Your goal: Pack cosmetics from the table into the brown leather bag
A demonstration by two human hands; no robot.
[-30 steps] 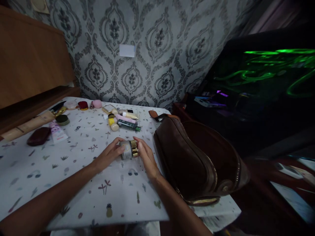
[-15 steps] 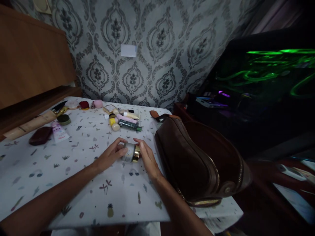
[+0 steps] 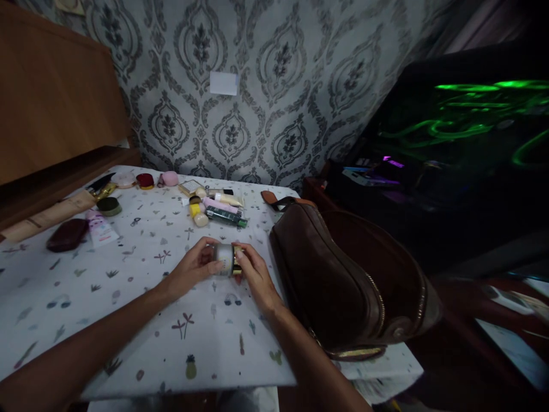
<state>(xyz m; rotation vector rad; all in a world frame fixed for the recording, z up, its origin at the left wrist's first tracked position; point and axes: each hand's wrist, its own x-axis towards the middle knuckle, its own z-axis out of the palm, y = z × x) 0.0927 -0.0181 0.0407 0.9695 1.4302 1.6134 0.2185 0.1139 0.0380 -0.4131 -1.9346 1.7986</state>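
Note:
A small cosmetic jar (image 3: 223, 260) with a pale body and a shiny gold lid lies on its side between my two hands, a little above the patterned tablecloth or resting on it; I cannot tell which. My left hand (image 3: 198, 264) is closed round the body of the jar, thumb along its near side. At the other end, my right hand (image 3: 254, 272) grips the gold lid with thumb and fingers. Just right of that hand stands a dark brown leather bag (image 3: 321, 280), its zip open.
Several tubes and bottles, among them a dark green tube (image 3: 225, 216), lie beyond my hands. A maroon case (image 3: 67, 235), a white-pink tube (image 3: 101, 228) and a beige pouch (image 3: 51, 216) are at the left. A computer case with green lights (image 3: 463, 129) stands at the right.
My right hand has closed onto the gold lid, where before its fingers were spread beside it. The jar has turned slightly in my left hand.

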